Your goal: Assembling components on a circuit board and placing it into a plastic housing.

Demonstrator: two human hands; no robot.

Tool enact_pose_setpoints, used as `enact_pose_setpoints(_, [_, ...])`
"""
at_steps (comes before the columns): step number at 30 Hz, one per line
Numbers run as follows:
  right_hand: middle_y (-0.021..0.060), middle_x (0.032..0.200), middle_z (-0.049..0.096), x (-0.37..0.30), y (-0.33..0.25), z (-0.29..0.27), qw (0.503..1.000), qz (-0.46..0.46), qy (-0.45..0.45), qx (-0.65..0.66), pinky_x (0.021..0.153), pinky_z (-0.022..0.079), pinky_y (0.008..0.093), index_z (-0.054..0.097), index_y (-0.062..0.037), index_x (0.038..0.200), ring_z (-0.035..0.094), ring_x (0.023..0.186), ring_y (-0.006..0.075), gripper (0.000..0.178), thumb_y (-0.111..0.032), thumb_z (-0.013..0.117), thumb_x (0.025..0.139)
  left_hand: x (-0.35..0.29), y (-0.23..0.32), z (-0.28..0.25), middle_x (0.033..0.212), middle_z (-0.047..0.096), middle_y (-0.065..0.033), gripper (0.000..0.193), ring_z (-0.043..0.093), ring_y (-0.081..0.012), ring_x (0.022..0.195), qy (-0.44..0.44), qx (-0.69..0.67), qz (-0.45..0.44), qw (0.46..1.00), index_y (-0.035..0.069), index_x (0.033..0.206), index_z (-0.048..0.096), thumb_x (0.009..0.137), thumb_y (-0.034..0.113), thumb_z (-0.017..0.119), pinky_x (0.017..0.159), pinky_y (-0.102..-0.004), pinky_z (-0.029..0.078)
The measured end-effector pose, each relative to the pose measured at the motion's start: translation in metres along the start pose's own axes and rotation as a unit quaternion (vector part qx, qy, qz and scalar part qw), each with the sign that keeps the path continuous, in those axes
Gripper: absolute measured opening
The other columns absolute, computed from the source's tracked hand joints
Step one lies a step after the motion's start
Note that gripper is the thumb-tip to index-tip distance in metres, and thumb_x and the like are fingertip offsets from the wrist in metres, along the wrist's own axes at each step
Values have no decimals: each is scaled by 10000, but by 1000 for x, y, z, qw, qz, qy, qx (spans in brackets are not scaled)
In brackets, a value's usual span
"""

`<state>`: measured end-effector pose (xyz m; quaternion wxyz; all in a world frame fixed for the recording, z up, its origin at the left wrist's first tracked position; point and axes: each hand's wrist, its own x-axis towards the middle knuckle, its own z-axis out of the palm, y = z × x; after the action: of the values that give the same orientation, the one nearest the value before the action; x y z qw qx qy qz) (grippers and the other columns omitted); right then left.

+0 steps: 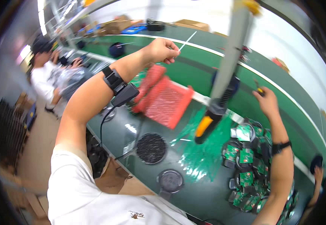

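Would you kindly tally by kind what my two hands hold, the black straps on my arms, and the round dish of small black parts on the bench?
White stick, in the left hand: 1
Yellow-and-black tool, blurred, in the right hand: 1
Black straps: 2
Round dish: 1
Total: 5

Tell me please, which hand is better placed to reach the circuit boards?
Probably the right hand: its forearm is close to the circuit boards, though it holds a small yellow-and-black tool. The left hand, pinching a thin white strip, is farther away.
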<state>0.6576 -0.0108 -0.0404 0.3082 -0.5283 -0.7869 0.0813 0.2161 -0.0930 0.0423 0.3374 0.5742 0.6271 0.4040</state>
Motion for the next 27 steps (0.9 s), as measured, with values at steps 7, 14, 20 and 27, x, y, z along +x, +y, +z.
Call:
enact_pose_setpoints(7, [-18,634,493,-48,-34,-48,979,76,-46,185,481,367,258,619,-23,887,467,523,77,156,-169,669,908,-111,-129,-179,703,704,-69,102,654,-129,547,221,191,-113,950,22,898,730,840,106,734,521,-287,543])
enact_pose_setpoints(14, [-24,639,511,-98,-93,-47,970,70,-94,212,492,389,254,625,-20,908,480,536,72,117,-125,670,885,-100,-246,-191,731,735,-142,157,741,-222,689,211,291,-211,909,5,749,748,779,158,733,672,-357,598])
enact_pose_setpoints(20, [-19,665,536,-124,-146,-43,964,78,-130,217,529,402,247,628,-10,922,499,558,74,65,-69,642,899,-107,-203,-158,825,733,-165,334,715,-271,798,208,202,-189,938,12,820,750,816,343,794,777,-424,544])
enact_pose_setpoints(27, [-19,684,525,-111,-153,-28,956,76,-41,281,531,410,252,619,-10,929,501,564,87,111,-118,645,929,-86,-187,-129,822,693,-81,206,658,-206,811,253,-136,-87,954,54,953,707,826,195,790,740,-383,518])
